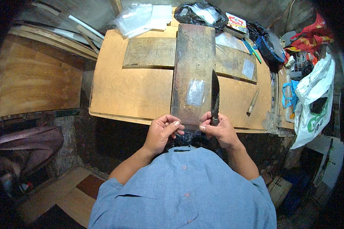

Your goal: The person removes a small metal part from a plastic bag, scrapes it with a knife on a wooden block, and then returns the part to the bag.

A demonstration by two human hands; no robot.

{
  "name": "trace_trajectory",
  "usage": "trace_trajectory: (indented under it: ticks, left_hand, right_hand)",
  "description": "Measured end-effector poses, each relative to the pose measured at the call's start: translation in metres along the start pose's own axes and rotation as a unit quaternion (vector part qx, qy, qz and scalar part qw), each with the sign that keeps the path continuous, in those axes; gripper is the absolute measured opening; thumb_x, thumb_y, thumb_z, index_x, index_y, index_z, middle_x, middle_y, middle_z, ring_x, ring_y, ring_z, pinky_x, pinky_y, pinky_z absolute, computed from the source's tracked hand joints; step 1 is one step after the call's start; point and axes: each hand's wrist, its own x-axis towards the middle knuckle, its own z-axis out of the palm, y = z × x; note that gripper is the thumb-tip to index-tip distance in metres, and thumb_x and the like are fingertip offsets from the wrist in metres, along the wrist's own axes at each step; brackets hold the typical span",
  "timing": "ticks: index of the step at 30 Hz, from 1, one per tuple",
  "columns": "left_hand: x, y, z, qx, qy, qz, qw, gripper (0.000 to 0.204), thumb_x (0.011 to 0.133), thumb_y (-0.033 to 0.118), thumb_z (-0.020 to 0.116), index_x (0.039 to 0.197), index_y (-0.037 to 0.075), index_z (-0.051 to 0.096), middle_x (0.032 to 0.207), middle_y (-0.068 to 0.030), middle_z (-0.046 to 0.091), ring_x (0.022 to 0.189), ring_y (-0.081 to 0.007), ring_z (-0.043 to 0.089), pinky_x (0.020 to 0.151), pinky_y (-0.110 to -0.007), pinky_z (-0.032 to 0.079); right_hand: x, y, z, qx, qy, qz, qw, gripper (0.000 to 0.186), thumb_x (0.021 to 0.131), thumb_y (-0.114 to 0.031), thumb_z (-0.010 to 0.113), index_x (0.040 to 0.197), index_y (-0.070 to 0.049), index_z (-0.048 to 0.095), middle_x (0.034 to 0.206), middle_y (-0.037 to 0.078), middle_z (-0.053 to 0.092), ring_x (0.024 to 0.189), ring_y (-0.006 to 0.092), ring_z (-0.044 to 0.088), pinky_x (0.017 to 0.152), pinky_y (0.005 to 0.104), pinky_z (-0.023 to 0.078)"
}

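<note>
A knife with a dark blade points away from me along the right edge of a long wooden plank. My right hand is closed around its lower end, with thumb and forefinger pinched toward the plank's near end. Opposite it, my left hand is closed in a pinch at the plank's near left corner. A faint see-through sheet seems to span between the two hands, but its outline is hard to make out. A small clear plastic bag lies flat on the plank, beyond my fingers.
The plank rests across a second board on the wooden table. Another small clear bag and a short stick lie to the right. Plastic sheets, a black bag and a box line the back. A white bag hangs right.
</note>
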Motion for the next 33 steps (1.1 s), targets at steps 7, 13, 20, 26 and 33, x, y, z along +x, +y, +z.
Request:
trace_trajectory:
  ticks: [7, 13, 20, 26, 33]
  left_hand:
    - [-0.001, 0.008, -0.01, 0.043, -0.002, 0.005, 0.999, 0.02, 0.098, 0.024, 0.057, 0.096, 0.005, 0.063, 0.082, -0.008, 0.07, 0.07, -0.0133, 0.067, 0.061, -0.023, 0.048]
    - [-0.007, 0.011, -0.015, 0.088, -0.003, 0.038, 0.995, 0.025, 0.1, 0.026, 0.054, 0.094, 0.004, 0.064, 0.082, -0.0079, 0.07, 0.069, -0.0129, 0.067, 0.06, -0.022, 0.047]
    - [-0.01, 0.017, -0.018, 0.07, -0.02, 0.056, 0.996, 0.03, 0.101, 0.028, 0.05, 0.094, 0.003, 0.065, 0.082, -0.0063, 0.07, 0.072, -0.0125, 0.067, 0.061, -0.023, 0.046]
    - [0.0, 0.028, -0.022, 0.15, -0.096, 0.014, 0.984, 0.013, 0.094, 0.014, 0.062, 0.095, 0.001, 0.065, 0.087, -0.005, 0.068, 0.083, -0.0105, 0.064, 0.072, -0.024, 0.05]
    - [0.001, 0.021, -0.008, 0.133, -0.09, 0.015, 0.987, 0.008, 0.089, 0.008, 0.067, 0.093, 0.001, 0.067, 0.085, -0.0036, 0.068, 0.078, -0.0097, 0.062, 0.073, -0.025, 0.051]
  right_hand:
    - [-0.004, 0.003, 0.008, 0.014, 0.009, 0.015, 1.0, 0.03, 0.078, -0.006, 0.076, 0.102, -0.002, 0.059, 0.075, -0.002, 0.062, 0.06, 0.0075, 0.056, 0.053, 0.0225, 0.046]
    - [-0.007, 0.004, 0.015, 0.029, 0.027, 0.0, 0.999, 0.03, 0.079, -0.006, 0.075, 0.104, -0.001, 0.059, 0.077, -0.001, 0.063, 0.061, 0.0071, 0.056, 0.054, 0.0222, 0.046]
    - [-0.01, 0.003, 0.019, 0.028, 0.025, -0.006, 0.999, 0.03, 0.08, -0.005, 0.075, 0.106, -0.002, 0.06, 0.08, -0.002, 0.063, 0.065, 0.0045, 0.056, 0.058, 0.0196, 0.045]
    - [-0.008, 0.0, 0.019, -0.034, -0.006, -0.002, 0.999, 0.026, 0.08, -0.006, 0.076, 0.102, -0.003, 0.062, 0.08, -0.002, 0.062, 0.071, 0.0049, 0.057, 0.064, 0.0198, 0.046]
    - [-0.004, 0.0, 0.029, -0.057, -0.036, -0.051, 0.996, 0.013, 0.085, -0.006, 0.07, 0.096, 0.0, 0.067, 0.086, 0.0, 0.066, 0.078, 0.0074, 0.059, 0.07, 0.0253, 0.049]
